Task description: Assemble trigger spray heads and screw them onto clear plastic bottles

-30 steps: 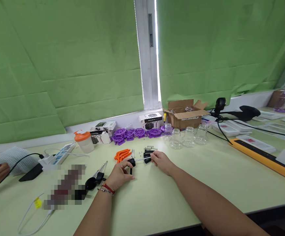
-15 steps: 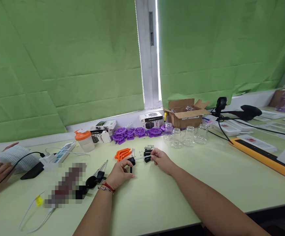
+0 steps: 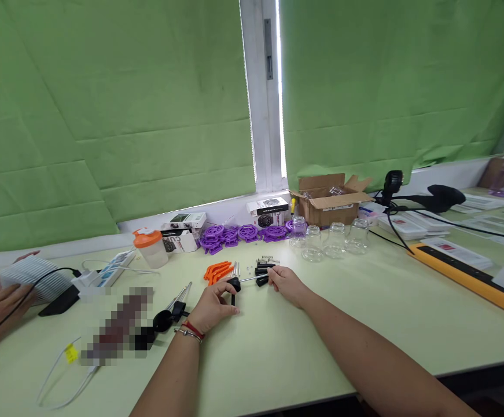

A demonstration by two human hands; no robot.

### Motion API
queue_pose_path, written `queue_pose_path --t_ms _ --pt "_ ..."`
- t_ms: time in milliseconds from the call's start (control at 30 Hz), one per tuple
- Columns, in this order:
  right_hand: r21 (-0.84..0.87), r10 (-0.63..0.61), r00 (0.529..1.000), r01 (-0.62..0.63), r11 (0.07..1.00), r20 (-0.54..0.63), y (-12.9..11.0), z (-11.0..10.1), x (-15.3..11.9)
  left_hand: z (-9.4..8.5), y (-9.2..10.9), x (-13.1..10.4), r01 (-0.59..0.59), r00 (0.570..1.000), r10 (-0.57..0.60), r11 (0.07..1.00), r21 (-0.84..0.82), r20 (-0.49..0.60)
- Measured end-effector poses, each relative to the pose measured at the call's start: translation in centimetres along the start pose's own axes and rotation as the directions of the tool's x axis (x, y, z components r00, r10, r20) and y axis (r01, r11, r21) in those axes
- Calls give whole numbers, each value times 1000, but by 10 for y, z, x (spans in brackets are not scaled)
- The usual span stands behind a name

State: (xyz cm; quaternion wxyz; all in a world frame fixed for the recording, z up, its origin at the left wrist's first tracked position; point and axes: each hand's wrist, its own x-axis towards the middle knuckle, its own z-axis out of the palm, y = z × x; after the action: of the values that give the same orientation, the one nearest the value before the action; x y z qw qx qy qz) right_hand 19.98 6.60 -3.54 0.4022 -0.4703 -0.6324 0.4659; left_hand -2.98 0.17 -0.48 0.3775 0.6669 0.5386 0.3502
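My left hand (image 3: pixel 215 308), a bracelet and red band at its wrist, grips a black plastic piece (image 3: pixel 234 284) with a thin metal rod (image 3: pixel 252 279) sticking out to the right. A short black stem points down from that piece between thumb and fingers. At the rod's far end my right hand (image 3: pixel 287 285) pinches with thumb and fingertips. Black cylindrical parts (image 3: pixel 261 270) lie behind the rod, with small springs (image 3: pixel 267 260) beyond them. Orange handle-shaped parts (image 3: pixel 217 271) and metal pins (image 3: pixel 236 269) are just past my left hand. More black pieces with metal rods (image 3: pixel 164 320) lie left of it.
Purple plastic parts (image 3: pixel 247 233), clear glass jars (image 3: pixel 337 241) and a cardboard box (image 3: pixel 334 204) line the back. An orange-lidded cup (image 3: pixel 151 249) and power strip (image 3: pixel 115 270) stand left. Another person's hand (image 3: pixel 4 310) is far left. A yellow-black bar (image 3: pixel 468 281) lies right.
Both hands keep almost the same hold on the black piece and rod. The view has shifted very slightly. At the far left, the other person's hand has moved a little to the right.
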Motion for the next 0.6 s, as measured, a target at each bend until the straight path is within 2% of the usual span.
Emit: queue_pose_path --t_ms 233,367,600 --pt "203 -29 998 17 979 58 -2 -2 -3 -1 -3 1 5 1000 -5 1000 3 5" --pt "168 -52 997 41 985 58 2 -1 -1 -1 -4 1 11 1000 -11 1000 10 10" --pt "23 -16 1000 15 1000 27 6 1 2 -1 0 0 15 1000 -15 1000 12 14"
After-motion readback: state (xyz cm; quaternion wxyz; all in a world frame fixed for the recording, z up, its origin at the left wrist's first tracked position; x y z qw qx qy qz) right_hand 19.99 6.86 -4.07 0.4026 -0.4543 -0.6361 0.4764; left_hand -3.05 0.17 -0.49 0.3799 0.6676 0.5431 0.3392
